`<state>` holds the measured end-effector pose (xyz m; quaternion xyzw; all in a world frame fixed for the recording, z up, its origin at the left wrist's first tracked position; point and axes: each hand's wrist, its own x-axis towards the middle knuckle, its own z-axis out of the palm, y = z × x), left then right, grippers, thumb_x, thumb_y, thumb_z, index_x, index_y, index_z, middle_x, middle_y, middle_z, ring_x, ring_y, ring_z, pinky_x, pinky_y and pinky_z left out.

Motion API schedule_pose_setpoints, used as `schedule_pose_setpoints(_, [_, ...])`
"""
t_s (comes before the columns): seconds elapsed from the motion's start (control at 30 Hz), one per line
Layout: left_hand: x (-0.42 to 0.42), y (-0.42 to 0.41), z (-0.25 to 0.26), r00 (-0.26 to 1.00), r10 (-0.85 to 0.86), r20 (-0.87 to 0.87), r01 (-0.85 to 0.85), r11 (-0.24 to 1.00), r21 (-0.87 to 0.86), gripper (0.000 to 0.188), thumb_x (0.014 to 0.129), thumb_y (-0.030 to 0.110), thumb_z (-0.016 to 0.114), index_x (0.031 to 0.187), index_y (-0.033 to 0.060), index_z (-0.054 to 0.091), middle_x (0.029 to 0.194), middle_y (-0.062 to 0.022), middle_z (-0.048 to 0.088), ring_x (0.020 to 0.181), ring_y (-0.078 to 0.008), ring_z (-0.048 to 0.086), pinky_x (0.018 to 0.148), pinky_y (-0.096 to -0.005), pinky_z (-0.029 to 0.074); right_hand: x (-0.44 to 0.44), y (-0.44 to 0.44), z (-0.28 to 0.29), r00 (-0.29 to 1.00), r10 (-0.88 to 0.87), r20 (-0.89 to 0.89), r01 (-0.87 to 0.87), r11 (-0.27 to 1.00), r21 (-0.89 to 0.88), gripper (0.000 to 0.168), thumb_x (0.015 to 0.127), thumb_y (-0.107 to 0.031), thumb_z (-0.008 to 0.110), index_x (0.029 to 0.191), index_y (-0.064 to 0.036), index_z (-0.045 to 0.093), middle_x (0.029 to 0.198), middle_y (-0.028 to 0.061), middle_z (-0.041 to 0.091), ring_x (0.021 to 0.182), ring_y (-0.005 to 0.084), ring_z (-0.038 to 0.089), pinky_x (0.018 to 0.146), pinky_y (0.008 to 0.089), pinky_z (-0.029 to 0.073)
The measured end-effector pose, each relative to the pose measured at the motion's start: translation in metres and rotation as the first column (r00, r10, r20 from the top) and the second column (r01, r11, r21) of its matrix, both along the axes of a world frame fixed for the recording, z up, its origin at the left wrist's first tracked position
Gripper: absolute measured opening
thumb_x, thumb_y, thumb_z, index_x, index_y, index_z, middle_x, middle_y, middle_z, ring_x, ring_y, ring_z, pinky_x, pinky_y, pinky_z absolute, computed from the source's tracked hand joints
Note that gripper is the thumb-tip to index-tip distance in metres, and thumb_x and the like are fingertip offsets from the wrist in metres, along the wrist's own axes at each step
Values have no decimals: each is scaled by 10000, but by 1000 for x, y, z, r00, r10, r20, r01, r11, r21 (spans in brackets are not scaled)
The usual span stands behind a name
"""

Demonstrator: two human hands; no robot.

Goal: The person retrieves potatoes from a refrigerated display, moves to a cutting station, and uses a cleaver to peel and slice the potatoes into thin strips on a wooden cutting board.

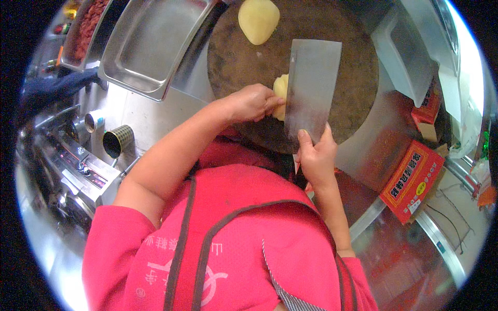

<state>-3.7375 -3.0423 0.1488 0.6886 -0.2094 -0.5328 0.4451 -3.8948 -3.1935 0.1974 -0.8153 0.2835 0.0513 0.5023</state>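
Observation:
On the round wooden chopping block, my right hand grips a cleaver by its lower end, the broad blade pointing away from me. My left hand has its fingertips against a pale yellow peeled piece, perhaps potato, partly hidden behind the blade's left edge. The cleaver's handle is mostly covered by my right hand. A larger peeled potato lies at the far side of the block, apart from both hands.
An empty-looking steel tray stands left of the block, beside a tray of reddish meat. A patterned cup and a smaller cup lie farther left. Red printed boxes are at the right. A dark sleeve reaches in from the left.

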Motion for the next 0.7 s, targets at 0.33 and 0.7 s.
schedule_pose_setpoints(0.33, [1, 1, -8, 1000, -18, -18, 18, 999, -27, 454, 996, 391, 495, 735, 29, 576, 579, -20, 513, 468, -122, 460, 433, -312, 379, -8, -1, 18, 996, -22, -86, 26, 999, 45, 308, 878, -126, 622, 1127, 38, 547, 923, 239, 684, 869, 374, 684, 753, 428, 525])
schedule_pose_setpoints(0.7, [1, -3, -13, 998, -15, -60, 17, 999, 30, 435, 996, 383, 492, 790, 15, 601, 598, -19, 529, 469, -123, 466, 435, -305, 389, -6, -5, 4, 998, 6, -64, 0, 996, 89, 314, 880, -104, 618, 1149, 35, 534, 912, 213, 668, 809, 340, 648, 706, 398, 504])
